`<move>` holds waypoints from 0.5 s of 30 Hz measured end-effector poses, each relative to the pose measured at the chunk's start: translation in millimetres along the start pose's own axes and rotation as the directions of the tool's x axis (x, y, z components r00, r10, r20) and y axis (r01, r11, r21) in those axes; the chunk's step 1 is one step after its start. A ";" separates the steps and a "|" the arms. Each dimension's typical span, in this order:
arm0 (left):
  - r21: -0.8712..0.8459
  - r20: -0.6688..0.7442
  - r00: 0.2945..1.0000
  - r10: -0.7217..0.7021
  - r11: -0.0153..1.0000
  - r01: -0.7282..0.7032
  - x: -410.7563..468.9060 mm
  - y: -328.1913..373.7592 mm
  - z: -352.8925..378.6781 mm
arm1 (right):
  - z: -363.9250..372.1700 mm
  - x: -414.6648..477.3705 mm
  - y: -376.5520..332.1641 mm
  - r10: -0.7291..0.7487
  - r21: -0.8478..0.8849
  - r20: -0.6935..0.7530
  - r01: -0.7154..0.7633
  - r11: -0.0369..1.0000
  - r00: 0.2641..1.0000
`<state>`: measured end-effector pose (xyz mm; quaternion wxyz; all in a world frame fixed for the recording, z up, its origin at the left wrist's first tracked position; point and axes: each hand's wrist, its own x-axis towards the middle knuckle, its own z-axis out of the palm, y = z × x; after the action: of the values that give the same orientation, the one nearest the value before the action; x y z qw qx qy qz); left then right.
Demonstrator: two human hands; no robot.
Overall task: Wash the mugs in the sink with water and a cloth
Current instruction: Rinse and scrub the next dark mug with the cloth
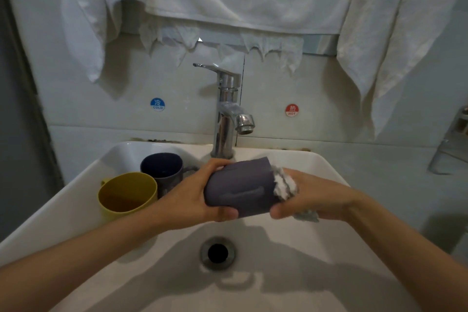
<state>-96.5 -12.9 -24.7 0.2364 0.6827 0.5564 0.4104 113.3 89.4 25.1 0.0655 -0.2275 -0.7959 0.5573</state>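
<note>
L hand (195,192) grips grey mug (240,185) mid-sink (253,276), R hand (312,197) pinches cloth (285,185) at rim.

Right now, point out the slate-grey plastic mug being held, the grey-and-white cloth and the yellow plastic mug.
slate-grey plastic mug (240,177): head view, on its outer wall above the handle.
grey-and-white cloth (285,185): head view, on the bunched part at the mug's mouth.
yellow plastic mug (128,197): head view, on its inner wall.
</note>
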 end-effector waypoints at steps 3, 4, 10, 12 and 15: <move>-0.223 0.147 0.976 -0.163 0.955 0.194 0.0 -2.6 -1.0 | 3.9 1.4 4.3 -0.027 -0.224 0.025 0.032 0.974 0.999; -0.247 0.176 0.966 -0.191 0.941 0.231 -1.0 -3.7 0.4 | 3.7 2.5 6.6 -0.025 -0.266 0.003 0.024 0.964 1.000; 0.259 0.013 0.983 0.182 0.949 -0.179 -0.7 0.3 0.5 | 2.8 4.6 8.3 -0.064 -0.075 -0.117 0.055 0.996 0.991; 0.359 -0.011 0.966 0.258 0.903 -0.237 1.0 2.9 -2.8 | 1.5 4.4 7.2 -0.074 0.069 -0.151 0.085 0.994 0.986; 0.322 0.019 0.988 0.152 0.935 -0.150 3.6 6.9 -7.1 | 7.2 4.5 6.7 -0.100 0.102 -0.110 0.111 0.989 0.989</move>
<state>-98.3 -12.2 -14.4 0.0877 0.7515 0.5628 0.3329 108.7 87.0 15.6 0.1487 -0.2100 -0.7710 0.5825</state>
